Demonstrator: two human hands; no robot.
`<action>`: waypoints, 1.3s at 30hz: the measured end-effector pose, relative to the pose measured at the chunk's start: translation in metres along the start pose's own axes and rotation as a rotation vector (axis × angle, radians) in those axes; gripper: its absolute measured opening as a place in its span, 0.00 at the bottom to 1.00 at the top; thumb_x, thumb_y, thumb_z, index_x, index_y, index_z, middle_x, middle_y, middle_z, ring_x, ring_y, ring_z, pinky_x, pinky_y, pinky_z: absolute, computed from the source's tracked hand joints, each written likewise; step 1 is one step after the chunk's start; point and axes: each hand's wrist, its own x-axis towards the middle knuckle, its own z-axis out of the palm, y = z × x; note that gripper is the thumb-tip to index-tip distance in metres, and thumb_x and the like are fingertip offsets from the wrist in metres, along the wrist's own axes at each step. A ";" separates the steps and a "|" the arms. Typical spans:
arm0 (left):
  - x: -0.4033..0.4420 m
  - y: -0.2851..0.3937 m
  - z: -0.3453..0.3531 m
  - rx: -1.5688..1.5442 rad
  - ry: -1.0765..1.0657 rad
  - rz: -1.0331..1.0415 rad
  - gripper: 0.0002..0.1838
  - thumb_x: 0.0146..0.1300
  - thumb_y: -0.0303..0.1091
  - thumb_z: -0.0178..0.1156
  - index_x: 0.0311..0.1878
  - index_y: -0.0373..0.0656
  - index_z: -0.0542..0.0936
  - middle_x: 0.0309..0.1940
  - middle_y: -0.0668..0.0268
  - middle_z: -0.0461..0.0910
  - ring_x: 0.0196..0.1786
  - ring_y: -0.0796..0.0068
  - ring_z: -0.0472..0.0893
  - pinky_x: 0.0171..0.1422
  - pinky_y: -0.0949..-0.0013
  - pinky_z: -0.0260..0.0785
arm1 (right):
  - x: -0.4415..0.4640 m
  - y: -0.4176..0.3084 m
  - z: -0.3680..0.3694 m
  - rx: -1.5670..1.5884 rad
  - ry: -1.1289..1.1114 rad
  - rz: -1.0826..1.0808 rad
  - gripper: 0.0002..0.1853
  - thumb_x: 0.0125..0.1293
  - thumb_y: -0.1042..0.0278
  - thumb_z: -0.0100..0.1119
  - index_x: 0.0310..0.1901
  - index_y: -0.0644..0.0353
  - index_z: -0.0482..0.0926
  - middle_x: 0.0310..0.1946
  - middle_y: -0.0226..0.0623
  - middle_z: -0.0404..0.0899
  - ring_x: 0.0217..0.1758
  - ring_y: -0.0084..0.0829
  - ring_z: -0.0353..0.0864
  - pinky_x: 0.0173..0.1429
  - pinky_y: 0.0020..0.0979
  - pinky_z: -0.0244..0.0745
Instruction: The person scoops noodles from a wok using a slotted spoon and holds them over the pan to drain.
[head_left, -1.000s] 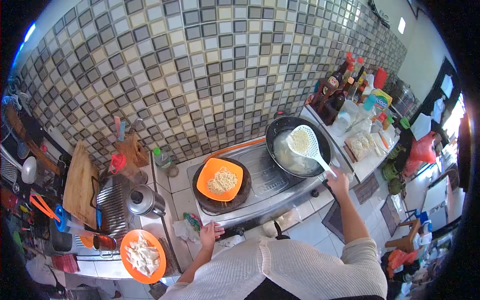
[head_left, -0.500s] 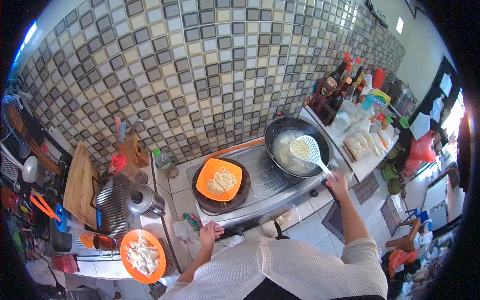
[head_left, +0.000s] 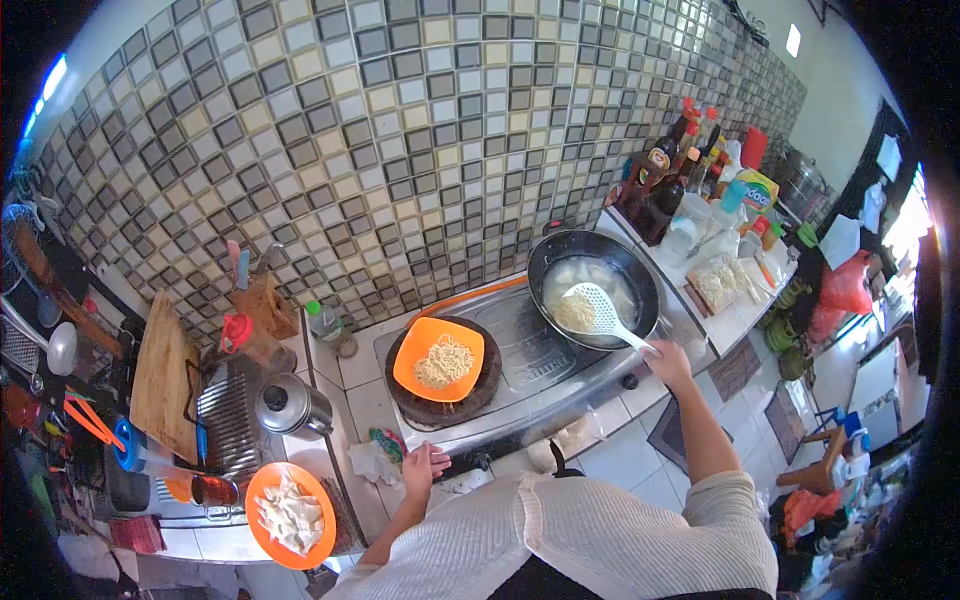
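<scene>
Tiled wall (head_left: 450, 150) backs stove (head_left: 540, 352); right grip (head_left: 669, 363) clamps white skimmer (head_left: 606, 318) over wok (head_left: 595, 246), left grip (head_left: 421, 468) beside stove, fingers apart.

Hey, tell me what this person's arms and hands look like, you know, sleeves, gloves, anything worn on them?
The right sleeve is pale and ends near the elbow, leaving the right forearm bare. The left forearm is bare too. The right hand and left hand are ungloved; any small ring would be hard to make out.
</scene>
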 end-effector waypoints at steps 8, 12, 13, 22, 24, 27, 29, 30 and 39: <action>-0.001 0.001 0.001 0.006 0.004 -0.012 0.20 0.70 0.47 0.45 0.35 0.39 0.77 0.27 0.58 0.83 0.26 0.71 0.84 0.21 0.78 0.69 | -0.008 -0.035 -0.008 -0.181 0.033 0.129 0.18 0.57 0.54 0.58 0.49 0.47 0.81 0.39 0.46 0.81 0.43 0.46 0.80 0.49 0.42 0.74; 0.000 -0.001 0.000 -0.004 -0.007 -0.014 0.20 0.70 0.47 0.45 0.35 0.39 0.77 0.27 0.59 0.83 0.26 0.71 0.84 0.21 0.78 0.69 | -0.009 -0.046 0.010 -0.168 0.023 0.122 0.18 0.57 0.55 0.57 0.49 0.48 0.80 0.38 0.46 0.81 0.44 0.46 0.80 0.49 0.42 0.74; 0.000 -0.001 0.000 -0.004 -0.007 -0.004 0.20 0.70 0.47 0.45 0.36 0.39 0.77 0.27 0.59 0.83 0.25 0.71 0.84 0.21 0.78 0.69 | -0.008 -0.048 0.017 -0.134 0.039 0.108 0.18 0.57 0.54 0.58 0.48 0.48 0.81 0.38 0.47 0.81 0.44 0.47 0.80 0.50 0.43 0.74; 0.001 0.000 -0.001 0.009 -0.008 -0.019 0.21 0.69 0.48 0.45 0.35 0.39 0.77 0.27 0.59 0.83 0.26 0.71 0.84 0.22 0.78 0.69 | 0.018 -0.033 0.066 0.213 0.171 -0.051 0.18 0.59 0.59 0.61 0.47 0.61 0.79 0.35 0.49 0.81 0.40 0.42 0.82 0.46 0.36 0.73; 0.000 0.002 -0.001 0.009 -0.006 -0.024 0.21 0.69 0.48 0.45 0.35 0.39 0.77 0.27 0.59 0.83 0.26 0.71 0.84 0.22 0.77 0.69 | 0.018 -0.031 0.067 0.279 0.210 -0.103 0.17 0.60 0.60 0.61 0.46 0.62 0.79 0.32 0.46 0.82 0.37 0.38 0.82 0.43 0.34 0.73; -0.001 0.002 0.000 0.005 -0.006 -0.039 0.21 0.69 0.48 0.45 0.35 0.39 0.77 0.26 0.59 0.83 0.25 0.71 0.84 0.22 0.77 0.69 | 0.017 -0.030 0.067 0.462 0.112 -0.042 0.13 0.62 0.63 0.59 0.43 0.62 0.80 0.25 0.36 0.80 0.27 0.28 0.78 0.35 0.30 0.72; -0.002 0.003 0.000 -0.004 -0.001 -0.024 0.21 0.69 0.49 0.46 0.35 0.39 0.77 0.26 0.59 0.83 0.26 0.71 0.84 0.22 0.77 0.69 | 0.008 -0.042 0.056 0.828 -0.072 0.197 0.10 0.64 0.64 0.58 0.40 0.62 0.80 0.18 0.24 0.70 0.19 0.15 0.65 0.23 0.22 0.60; -0.001 0.002 0.000 -0.004 -0.001 -0.025 0.21 0.69 0.49 0.46 0.35 0.39 0.77 0.26 0.59 0.83 0.26 0.71 0.84 0.22 0.77 0.69 | 0.007 -0.044 0.055 0.828 -0.072 0.198 0.10 0.64 0.64 0.58 0.40 0.62 0.80 0.18 0.24 0.70 0.19 0.15 0.65 0.23 0.22 0.60; 0.001 0.000 0.000 -0.001 0.007 -0.028 0.21 0.69 0.48 0.46 0.35 0.38 0.77 0.27 0.58 0.83 0.25 0.70 0.84 0.22 0.77 0.69 | -0.002 -0.058 0.034 1.163 -0.022 0.228 0.12 0.67 0.62 0.55 0.46 0.60 0.77 0.16 0.17 0.60 0.13 0.10 0.55 0.15 0.17 0.47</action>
